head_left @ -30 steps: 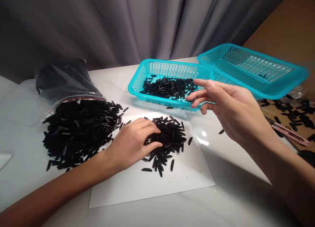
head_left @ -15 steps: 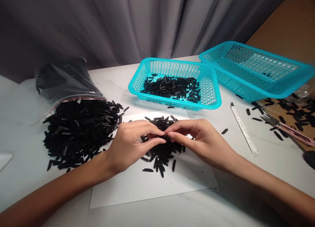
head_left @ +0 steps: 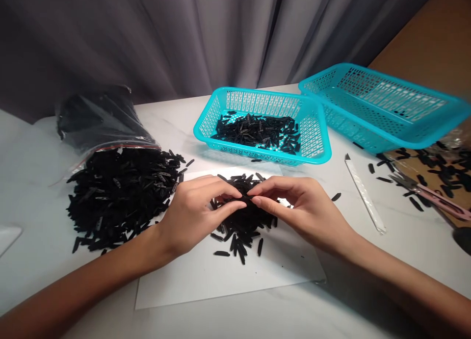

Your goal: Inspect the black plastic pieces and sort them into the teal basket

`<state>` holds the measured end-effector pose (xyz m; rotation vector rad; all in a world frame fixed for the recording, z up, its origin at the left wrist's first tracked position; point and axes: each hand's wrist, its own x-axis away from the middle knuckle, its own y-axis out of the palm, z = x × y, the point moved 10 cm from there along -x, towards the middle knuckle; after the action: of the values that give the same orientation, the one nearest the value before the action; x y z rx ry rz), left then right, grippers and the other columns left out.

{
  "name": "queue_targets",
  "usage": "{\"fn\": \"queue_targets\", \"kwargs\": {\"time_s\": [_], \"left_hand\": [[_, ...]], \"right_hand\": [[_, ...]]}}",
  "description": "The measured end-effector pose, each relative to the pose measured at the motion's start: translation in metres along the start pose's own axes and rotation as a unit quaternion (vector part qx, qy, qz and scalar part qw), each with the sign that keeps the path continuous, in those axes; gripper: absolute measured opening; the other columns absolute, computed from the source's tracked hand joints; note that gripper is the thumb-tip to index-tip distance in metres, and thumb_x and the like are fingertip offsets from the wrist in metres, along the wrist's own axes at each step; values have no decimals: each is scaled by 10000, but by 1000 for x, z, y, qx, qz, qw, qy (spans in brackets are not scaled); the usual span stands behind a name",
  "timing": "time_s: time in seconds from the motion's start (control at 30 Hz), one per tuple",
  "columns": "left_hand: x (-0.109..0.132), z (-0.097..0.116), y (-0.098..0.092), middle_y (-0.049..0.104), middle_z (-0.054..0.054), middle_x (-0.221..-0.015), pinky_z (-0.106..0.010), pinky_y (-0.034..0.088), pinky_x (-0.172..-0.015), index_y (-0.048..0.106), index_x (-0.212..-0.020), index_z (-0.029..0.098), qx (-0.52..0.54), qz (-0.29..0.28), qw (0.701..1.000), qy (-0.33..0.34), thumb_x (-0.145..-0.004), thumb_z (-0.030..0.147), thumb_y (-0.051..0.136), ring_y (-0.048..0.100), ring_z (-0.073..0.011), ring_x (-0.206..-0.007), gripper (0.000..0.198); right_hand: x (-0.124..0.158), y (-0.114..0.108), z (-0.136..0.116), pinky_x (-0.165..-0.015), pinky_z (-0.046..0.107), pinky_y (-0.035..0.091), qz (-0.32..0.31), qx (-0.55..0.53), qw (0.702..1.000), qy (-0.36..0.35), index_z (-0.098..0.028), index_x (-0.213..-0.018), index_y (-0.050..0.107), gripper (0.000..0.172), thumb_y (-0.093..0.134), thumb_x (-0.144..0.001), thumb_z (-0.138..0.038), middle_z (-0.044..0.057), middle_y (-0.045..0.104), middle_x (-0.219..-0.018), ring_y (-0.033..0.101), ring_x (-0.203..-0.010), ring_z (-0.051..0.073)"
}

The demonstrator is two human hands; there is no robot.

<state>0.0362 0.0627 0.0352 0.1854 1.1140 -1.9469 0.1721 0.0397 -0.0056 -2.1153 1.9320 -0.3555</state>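
The left hand (head_left: 196,209) comes in from the left side and has its thumb and fingers bent into a narrow pinch. The right hand (head_left: 305,204) faces it from the other side, also in a narrow pinch, and the fingertips of the two hands are very near each other. Below them everything is dark, so I cannot tell whether a piece is held between the tips. Directly under the hands is a small pile of black pieces (head_left: 246,221), which lies on a white paper (head_left: 176,290) on the table (head_left: 294,312). To the left there is a bigger black heap (head_left: 121,196), at the mouth of a clear plastic bag (head_left: 103,118). Behind the hands stands a blue basket (head_left: 321,159) with many similar pieces inside, and a second blue basket (head_left: 415,144) is just beside it, to the right. Nearer on that side lie a white knife (head_left: 366,194) and pink-handled scissors (head_left: 443,202).
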Motion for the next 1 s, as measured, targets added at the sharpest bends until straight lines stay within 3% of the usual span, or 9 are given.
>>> {"fn": "queue_targets", "kwargs": {"time_s": [0.37,0.67,1.0], "left_hand": [[-2,3,-4,745,-5,-759,-260,522,-688,724,-830,155,7,10,1000,-4,-804,148,796,674,-129,-692,77],[-5,7,-11,727,4,-714,-211,508,-594,709,-798,161,20,20,999,-20,-802,164,799,633,-97,-610,90],[-5,16,-14,728,2,-712,-207,527,-609,696,-781,147,20,33,999,1,-803,161,800,652,-96,-632,107]], "right_hand": [[2,1,0,-677,263,555,-7,-65,998,18,-192,-868,773,89,724,-856,-266,27,766,-828,690,-744,162],[2,2,1,-674,254,541,-12,-103,994,32,-195,-852,771,131,776,-828,-323,21,754,-816,671,-736,154],[4,4,0,-642,254,525,-17,-101,994,38,-182,-830,761,173,764,-844,-354,34,741,-795,654,-712,157]]}}
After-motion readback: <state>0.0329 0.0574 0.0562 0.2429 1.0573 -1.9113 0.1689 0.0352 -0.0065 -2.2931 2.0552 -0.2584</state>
